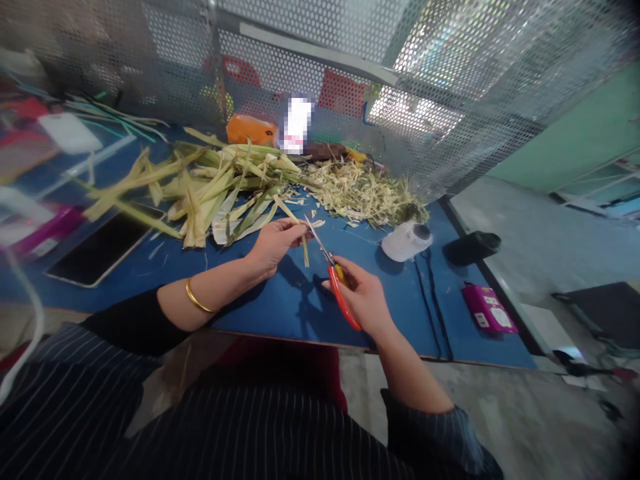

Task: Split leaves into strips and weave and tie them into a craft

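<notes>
My left hand (275, 243) pinches a thin pale-green leaf strip (305, 252) that hangs down over the blue table (280, 300). My right hand (363, 297) grips red-handled scissors (333, 270), whose blades point up toward the strip and touch it near my left fingertips. A gold bangle sits on my left wrist. Behind my hands lies a heap of long green leaves (210, 187), and to its right a pile of fine cut shreds (365, 193).
A dark tablet (103, 247) lies flat at the left. A white roll (406, 240), a black cylinder (470, 248) and a pink box (487, 308) sit at the right. An orange box (251, 129) stands against the perforated metal screen (350, 73) at the back.
</notes>
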Available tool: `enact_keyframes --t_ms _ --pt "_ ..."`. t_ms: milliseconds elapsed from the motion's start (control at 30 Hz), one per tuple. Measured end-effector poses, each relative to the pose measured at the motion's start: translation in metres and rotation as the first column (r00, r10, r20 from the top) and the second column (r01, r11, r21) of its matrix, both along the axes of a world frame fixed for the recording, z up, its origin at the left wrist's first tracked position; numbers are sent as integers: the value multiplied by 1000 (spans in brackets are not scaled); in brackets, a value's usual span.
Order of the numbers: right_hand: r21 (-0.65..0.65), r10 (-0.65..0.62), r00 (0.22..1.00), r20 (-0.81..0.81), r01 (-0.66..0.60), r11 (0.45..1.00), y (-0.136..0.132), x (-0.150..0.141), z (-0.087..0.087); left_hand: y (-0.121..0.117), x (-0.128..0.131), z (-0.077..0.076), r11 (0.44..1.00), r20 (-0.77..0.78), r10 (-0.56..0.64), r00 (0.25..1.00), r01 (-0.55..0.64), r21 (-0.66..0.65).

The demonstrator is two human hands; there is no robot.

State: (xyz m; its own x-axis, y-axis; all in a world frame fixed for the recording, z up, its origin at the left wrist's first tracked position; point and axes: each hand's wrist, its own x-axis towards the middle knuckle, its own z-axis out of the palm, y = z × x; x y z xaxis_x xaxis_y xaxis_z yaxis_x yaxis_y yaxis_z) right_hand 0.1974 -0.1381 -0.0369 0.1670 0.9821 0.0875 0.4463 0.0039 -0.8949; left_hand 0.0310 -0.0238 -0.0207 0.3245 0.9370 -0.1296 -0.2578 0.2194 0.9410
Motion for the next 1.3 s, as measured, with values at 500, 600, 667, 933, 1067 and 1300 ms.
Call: enact_keyframes --t_ms 500,600,667,933,1067,1300 --pt "-6 -25 999 -20 25 1000 -6 -2 0 2 -2 0 998 -38 -58 998 58 -17" --pt "-18 -68 997 -22 67 998 -9 2 5 4 -4 -2 993 -92 -119 989 119 2" --pt "-7 -66 998 -5 66 998 -11 10 9 4 -4 -1 983 -136 -174 975 181 43" --pt "-6 87 923 374 -92 996 -20 40 33 -1 -7 8 934 -220 -285 933 322 152" --pt "-67 171 906 387 -157 985 -18 41 40 -2 -10 9 895 -285 -364 887 418 157" --pt "-124 252 930 268 -226 966 -17 40 40 -2 -9 8 862 -294 -413 862 474 178"
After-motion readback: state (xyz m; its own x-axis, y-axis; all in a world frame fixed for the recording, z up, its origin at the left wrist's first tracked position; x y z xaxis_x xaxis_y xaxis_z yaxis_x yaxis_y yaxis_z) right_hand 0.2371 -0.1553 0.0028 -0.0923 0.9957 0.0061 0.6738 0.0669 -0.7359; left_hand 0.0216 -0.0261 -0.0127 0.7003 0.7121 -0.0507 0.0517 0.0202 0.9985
